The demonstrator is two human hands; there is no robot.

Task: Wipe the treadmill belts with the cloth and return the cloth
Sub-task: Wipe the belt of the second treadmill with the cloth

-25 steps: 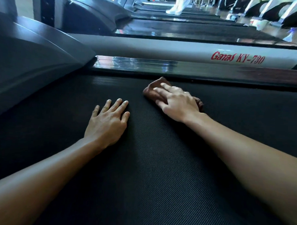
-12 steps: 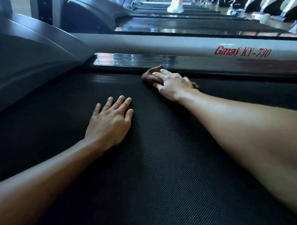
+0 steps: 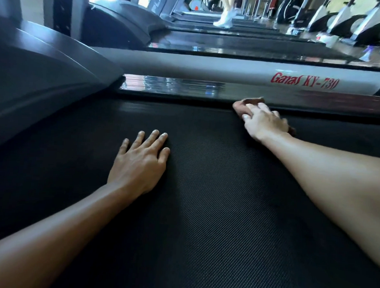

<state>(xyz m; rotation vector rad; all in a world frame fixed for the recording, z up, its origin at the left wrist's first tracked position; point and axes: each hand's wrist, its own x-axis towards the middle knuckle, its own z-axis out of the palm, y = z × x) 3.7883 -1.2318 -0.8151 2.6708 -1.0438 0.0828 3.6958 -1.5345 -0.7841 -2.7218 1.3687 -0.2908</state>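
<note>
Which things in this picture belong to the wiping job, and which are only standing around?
Job: cloth; belt; right hand on the cloth; left hand flat on the belt.
Only around: side rail with red lettering; motor cover; white shoe; machines at far right.
</note>
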